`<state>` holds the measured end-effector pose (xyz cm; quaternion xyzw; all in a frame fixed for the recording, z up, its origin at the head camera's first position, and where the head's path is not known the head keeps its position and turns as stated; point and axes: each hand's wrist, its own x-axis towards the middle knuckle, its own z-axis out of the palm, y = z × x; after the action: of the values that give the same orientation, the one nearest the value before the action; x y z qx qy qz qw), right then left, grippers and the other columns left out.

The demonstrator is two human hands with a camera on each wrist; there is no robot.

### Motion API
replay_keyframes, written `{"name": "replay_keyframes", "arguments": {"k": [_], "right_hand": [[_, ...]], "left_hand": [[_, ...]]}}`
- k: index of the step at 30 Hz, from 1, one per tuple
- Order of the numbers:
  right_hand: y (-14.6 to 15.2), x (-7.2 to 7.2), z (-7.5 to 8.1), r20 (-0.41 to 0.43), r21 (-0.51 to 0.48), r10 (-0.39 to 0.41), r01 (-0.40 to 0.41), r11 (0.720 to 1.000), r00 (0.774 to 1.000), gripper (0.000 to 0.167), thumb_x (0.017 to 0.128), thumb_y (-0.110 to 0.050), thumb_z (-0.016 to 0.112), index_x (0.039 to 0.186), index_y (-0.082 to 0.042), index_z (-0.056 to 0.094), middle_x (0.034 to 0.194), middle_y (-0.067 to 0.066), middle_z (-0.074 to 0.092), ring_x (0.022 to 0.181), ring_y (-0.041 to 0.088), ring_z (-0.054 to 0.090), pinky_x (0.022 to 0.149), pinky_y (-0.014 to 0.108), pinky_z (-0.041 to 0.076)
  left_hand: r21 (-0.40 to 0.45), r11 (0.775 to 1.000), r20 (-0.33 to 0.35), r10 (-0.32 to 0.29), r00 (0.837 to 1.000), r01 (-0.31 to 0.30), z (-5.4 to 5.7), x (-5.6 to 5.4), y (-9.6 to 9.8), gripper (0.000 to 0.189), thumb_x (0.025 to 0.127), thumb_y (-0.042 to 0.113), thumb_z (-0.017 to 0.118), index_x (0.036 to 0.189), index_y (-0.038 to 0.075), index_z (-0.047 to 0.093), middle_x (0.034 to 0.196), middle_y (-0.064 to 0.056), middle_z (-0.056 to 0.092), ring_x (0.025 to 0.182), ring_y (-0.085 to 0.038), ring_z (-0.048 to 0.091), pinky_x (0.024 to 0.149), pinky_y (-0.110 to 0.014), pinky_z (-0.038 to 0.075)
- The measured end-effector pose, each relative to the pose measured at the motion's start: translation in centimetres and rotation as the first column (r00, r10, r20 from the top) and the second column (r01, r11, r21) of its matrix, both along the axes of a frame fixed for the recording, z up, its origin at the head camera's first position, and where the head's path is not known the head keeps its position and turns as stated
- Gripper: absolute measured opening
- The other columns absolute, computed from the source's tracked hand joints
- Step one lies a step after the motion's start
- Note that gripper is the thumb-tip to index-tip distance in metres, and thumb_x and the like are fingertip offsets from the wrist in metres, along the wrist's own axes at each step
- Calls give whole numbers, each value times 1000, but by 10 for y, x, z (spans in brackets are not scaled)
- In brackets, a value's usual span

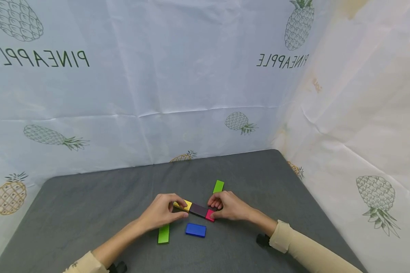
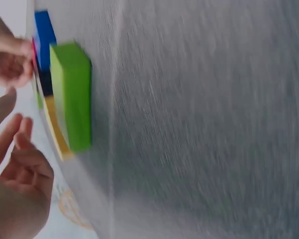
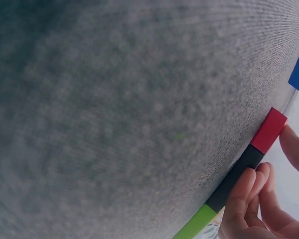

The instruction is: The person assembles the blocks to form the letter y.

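Fingers (image 3: 239,191) bent, my right hand (image 1: 228,206) touches the red block (image 1: 210,215), grip unclear, with the black block (image 1: 198,210) running lengthwise left toward my empty, parted left hand (image 1: 161,212).

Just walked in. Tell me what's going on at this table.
A person is handling coloured blocks on a grey table. The left hand is at the yellow block, though contact is unclear; the right hand has its thumb on the red block. Between those two lies a black block, making a row. The blue block sits apart on the near side, with one green block by the left hand and another green block beyond the right.
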<state>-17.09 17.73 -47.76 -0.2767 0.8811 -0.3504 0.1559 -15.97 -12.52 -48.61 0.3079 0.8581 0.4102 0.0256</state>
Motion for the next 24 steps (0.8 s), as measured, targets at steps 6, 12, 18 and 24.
{"name": "replay_keyframes", "arguments": {"k": [6,12,18,24], "right_hand": [[-2,-1,-1,22,17,-19,19,1000,1000,28,90,-7,87,115,-3,75,101,0,72,87,5,61,81,20,56],[-2,-1,-1,13,16,-11,11,1000,1000,28,89,-7,87,114,-3,76,101,1,72,87,4,61,81,20,56],[-2,-1,1,25,15,-18,18,1000,1000,28,89,-7,87,114,-3,76,100,0,72,87,5,62,80,19,55],[-3,0,2,32,23,-28,27,999,999,28,89,-8,88,114,-4,75,100,0,72,86,5,62,79,19,55]], "left_hand": [[-106,986,87,-121,989,130,0,13,13,24,88,29,93,105,14,84,101,3,82,71,6,57,67,-17,50],[-222,963,101,-136,986,155,1,21,18,28,86,32,95,108,19,84,108,9,80,101,-1,71,87,-28,60],[-278,955,60,-89,994,102,6,29,25,25,84,31,95,103,19,82,100,11,79,87,1,65,74,-24,55],[-242,970,55,-1,999,14,10,42,34,25,81,30,97,92,18,78,87,10,74,69,5,52,60,-20,46]]}}
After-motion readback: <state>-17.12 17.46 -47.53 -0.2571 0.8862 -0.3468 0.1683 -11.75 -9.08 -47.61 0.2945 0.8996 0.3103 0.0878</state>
